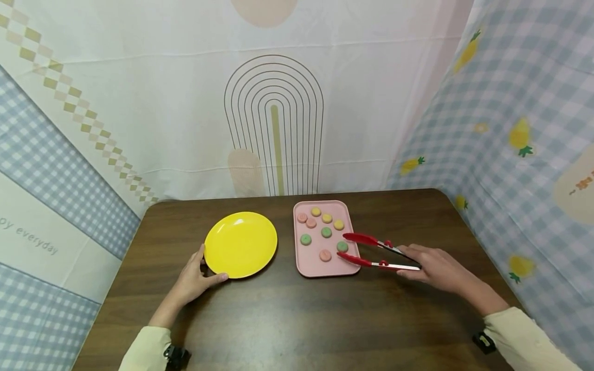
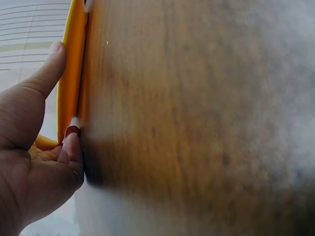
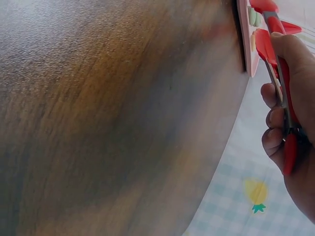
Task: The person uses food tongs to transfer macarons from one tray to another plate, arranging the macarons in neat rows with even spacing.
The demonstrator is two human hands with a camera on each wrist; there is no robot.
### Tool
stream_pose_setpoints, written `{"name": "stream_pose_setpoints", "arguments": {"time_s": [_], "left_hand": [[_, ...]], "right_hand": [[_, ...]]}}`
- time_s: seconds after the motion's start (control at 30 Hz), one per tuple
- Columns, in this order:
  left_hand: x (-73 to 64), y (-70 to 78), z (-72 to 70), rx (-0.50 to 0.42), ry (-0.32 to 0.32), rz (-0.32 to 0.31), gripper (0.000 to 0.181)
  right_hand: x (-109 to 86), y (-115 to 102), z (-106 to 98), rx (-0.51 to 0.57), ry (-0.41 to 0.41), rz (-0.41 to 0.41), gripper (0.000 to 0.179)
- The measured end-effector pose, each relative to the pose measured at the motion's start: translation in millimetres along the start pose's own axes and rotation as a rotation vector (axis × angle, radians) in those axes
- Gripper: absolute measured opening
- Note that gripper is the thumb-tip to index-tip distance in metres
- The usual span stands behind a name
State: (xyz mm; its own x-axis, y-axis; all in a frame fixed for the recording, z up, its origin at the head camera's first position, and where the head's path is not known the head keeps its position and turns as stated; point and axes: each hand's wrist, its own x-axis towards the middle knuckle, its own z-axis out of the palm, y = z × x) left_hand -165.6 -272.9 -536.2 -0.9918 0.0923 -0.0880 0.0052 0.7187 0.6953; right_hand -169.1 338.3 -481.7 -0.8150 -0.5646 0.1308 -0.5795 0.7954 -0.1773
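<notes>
On the left, a round yellow plate [image 1: 241, 245] lies on the table. My left hand [image 1: 191, 282] holds its near-left rim, and in the left wrist view the thumb lies along the plate's edge [image 2: 74, 64] with the other fingers curled low beside it. My right hand [image 1: 436, 268] grips red-tipped metal tongs [image 1: 362, 239] from the right. Their spread tips reach over a pink tray [image 1: 308, 262], on either side of a green macaron-like round [image 1: 342, 247]. Whether the tips touch it, I cannot tell. Several pink, yellow and green rounds [image 1: 327, 232] are scattered on the tray.
The brown wooden table [image 1: 278, 319] extends toward me in front of plate and tray. Behind it hangs a white printed cloth [image 1: 185, 129], and a blue checked cloth [image 1: 501, 206] runs along the right side.
</notes>
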Motion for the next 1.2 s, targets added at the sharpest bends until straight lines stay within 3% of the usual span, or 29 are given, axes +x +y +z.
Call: {"name": "stream_pose_setpoints", "arguments": {"time_s": [0.73, 1.03, 1.2], "left_hand": [[0.6, -1.3, -0.1, 0.007, 0.004, 0.004, 0.122], [1.1, -1.3, -0.9, 0.005, 0.007, 0.015, 0.121], [0.7, -1.3, -1.3, -0.001, 0.004, 0.017, 0.121]], "right_hand": [[16.2, -11, -21, -0.021, -0.118, 0.017, 0.049], [13.5, -9, -20, 0.0, -0.12, 0.026, 0.05], [7.5, -7, -13, 0.01, -0.082, 0.027, 0.052]]}}
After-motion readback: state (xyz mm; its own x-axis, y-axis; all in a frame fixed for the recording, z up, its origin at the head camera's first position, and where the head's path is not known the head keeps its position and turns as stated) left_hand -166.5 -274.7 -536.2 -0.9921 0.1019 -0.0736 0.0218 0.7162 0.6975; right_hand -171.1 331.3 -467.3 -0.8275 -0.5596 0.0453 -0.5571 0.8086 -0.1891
